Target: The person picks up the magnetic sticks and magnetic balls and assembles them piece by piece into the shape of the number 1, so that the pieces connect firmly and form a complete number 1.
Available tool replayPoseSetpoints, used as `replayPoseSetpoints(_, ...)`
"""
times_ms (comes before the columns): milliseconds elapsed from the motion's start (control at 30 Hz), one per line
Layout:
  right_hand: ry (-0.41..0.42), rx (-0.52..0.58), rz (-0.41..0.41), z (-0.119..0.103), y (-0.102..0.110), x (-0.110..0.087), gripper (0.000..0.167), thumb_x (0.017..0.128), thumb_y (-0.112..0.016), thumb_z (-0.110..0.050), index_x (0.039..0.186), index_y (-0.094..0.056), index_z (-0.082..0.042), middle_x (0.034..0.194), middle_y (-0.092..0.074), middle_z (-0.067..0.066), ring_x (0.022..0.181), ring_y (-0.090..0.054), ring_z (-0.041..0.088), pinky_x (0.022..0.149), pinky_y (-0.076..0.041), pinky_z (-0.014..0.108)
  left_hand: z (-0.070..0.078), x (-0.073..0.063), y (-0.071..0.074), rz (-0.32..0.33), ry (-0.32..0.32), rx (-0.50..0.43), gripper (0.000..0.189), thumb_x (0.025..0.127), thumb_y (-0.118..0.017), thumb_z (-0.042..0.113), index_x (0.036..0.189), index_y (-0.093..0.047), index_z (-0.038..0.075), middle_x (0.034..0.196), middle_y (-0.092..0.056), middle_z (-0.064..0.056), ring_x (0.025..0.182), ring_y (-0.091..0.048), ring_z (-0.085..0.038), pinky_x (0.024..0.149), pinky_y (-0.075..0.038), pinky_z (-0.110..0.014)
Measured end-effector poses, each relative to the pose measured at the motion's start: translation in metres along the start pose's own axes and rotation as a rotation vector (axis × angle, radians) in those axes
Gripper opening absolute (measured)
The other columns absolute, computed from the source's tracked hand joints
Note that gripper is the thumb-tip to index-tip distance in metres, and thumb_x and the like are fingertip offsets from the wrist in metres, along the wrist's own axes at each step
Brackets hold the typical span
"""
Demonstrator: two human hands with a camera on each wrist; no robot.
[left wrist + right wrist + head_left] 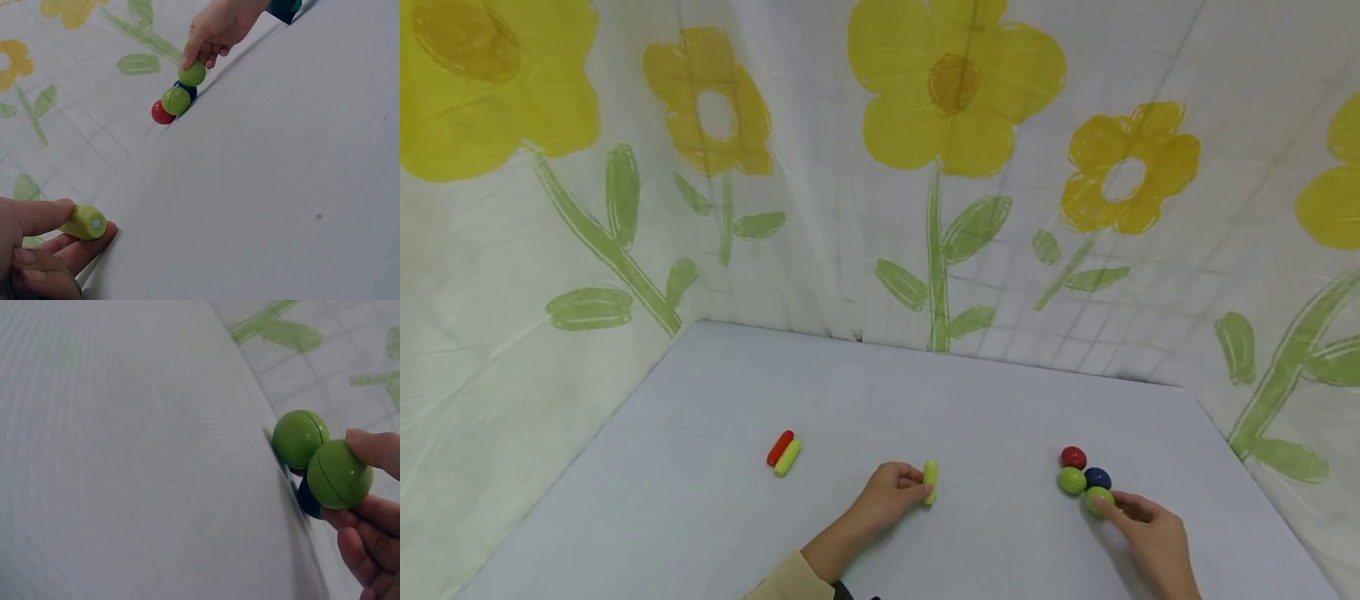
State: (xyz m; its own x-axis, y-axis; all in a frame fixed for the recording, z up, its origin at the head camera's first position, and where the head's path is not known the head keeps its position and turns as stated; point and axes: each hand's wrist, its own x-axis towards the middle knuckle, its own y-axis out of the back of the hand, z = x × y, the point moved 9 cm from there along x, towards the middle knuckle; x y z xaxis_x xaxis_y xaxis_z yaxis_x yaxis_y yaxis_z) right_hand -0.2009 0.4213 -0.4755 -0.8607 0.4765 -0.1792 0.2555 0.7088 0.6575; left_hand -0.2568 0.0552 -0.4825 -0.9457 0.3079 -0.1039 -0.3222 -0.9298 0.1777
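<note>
My left hand pinches a short yellow-green stick between thumb and fingers over the middle of the table. In the left wrist view, the stick's end shows a small whitish disc at its centre. At the right, my right hand grips a glossy green ball with a seam around it, thumb on one side and fingers on the other. Close against that ball are a second green ball, a dark blue ball and a red ball. The blue one is partly hidden in both wrist views.
On the left part of the white table a red stick and another yellow-green stick lie side by side, slanted. Behind the table hangs a white curtain printed with yellow flowers.
</note>
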Motion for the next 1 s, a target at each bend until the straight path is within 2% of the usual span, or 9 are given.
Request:
replayPoseSetpoints(167, -0.004, 0.006, 0.026, -0.006, 0.005, -0.002, 0.085, 0.080, -0.072, -0.058, 0.128, -0.054, 0.010, 0.123, -0.055, 0.030, 0.108, -0.047, 0.037, 0.067, -0.042, 0.026, 0.000, 0.000, 0.001, -0.001, 0.003, 0.006, 0.018, 0.087, -0.071, 0.008, 0.096, -0.066, -0.006, 0.081, -0.068, -0.006, 0.074, -0.058, -0.011, 0.065, -0.047, -0.026)
replayPoseSetpoints(300, 0.017, 0.012, 0.026, -0.014, 0.006, -0.004, 0.084, 0.080, -0.072, -0.056, 0.129, -0.054, 0.010, 0.124, -0.055, 0.029, 0.109, -0.045, 0.035, 0.066, -0.041, 0.025, 0.000, 0.000, 0.002, 0.002, -0.008, 0.009, 0.017, 0.086, -0.071, 0.007, 0.095, -0.066, -0.007, 0.081, -0.068, -0.006, 0.073, -0.058, -0.010, 0.065, -0.047, -0.026)
replayPoseSetpoints(400, 0.050, 0.001, 0.041, -0.022, 0.007, -0.005, 0.077, 0.082, -0.073, -0.051, 0.127, -0.056, 0.010, 0.114, -0.061, 0.025, 0.104, -0.048, 0.031, 0.065, -0.041, 0.024, 0.000, 0.000, 0.001, 0.001, -0.016, 0.004, 0.017, 0.086, -0.071, 0.007, 0.095, -0.065, -0.007, 0.081, -0.068, -0.007, 0.073, -0.058, -0.010, 0.065, -0.046, -0.025)
replayPoseSetpoints(533, 0.091, -0.008, 0.062, -0.034, 0.007, -0.007, 0.069, 0.083, -0.075, -0.045, 0.124, -0.060, 0.007, 0.099, -0.066, 0.012, 0.095, -0.048, 0.021, 0.067, -0.039, 0.026, 0.001, -0.001, -0.001, 0.001, -0.018, -0.001, 0.016, 0.087, -0.070, 0.007, 0.093, -0.065, -0.006, 0.080, -0.068, -0.006, 0.072, -0.057, -0.009, 0.064, -0.046, -0.025)
replayPoseSetpoints(767, 0.134, 0.010, -0.006, -0.050, -0.002, -0.006, 0.069, 0.083, -0.076, -0.044, 0.126, -0.059, 0.006, 0.097, -0.064, 0.004, 0.093, -0.046, 0.016, 0.075, -0.037, 0.029, 0.001, -0.001, -0.002, 0.004, 0.001, 0.013, 0.016, 0.087, -0.071, 0.008, 0.094, -0.065, -0.005, 0.079, -0.067, -0.004, 0.072, -0.057, -0.009, 0.063, -0.045, -0.025)
replayPoseSetpoints(1000, 0.207, 0.047, -0.023, -0.067, -0.009, -0.004, 0.063, 0.082, -0.078, -0.039, 0.124, -0.062, 0.005, 0.093, -0.066, -0.003, 0.083, -0.049, 0.002, 0.073, -0.039, 0.023, 0.001, 0.001, -0.002, 0.002, 0.005, 0.023, 0.016, 0.087, -0.071, 0.009, 0.094, -0.066, -0.005, 0.080, -0.068, -0.005, 0.073, -0.058, -0.009, 0.064, -0.046, -0.025)
